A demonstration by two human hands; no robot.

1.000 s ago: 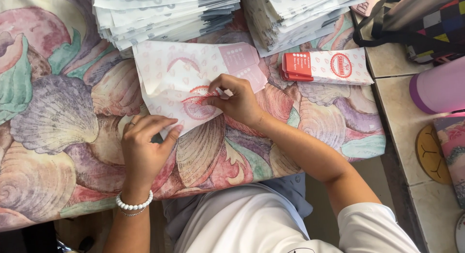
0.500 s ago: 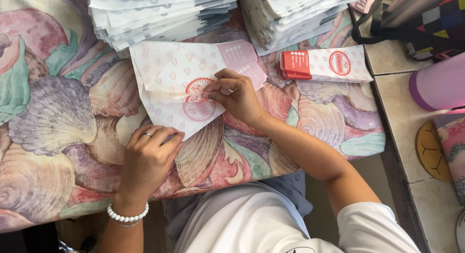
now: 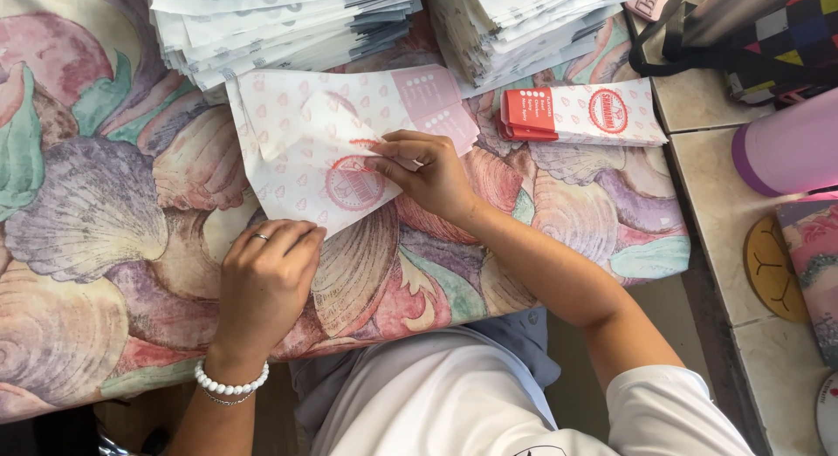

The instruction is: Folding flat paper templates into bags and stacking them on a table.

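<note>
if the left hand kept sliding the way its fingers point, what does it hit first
Likely the lower edge of the printed paper sheet: the left hand points up and slightly right, its fingers just short of that edge. Beyond it lie the paper stacks.

White paper wrapper with pink drops and red round stamp, half folded, flat near table's far edge

paper stacks wall the far edge; bare cloth leftward seems free.
</note>
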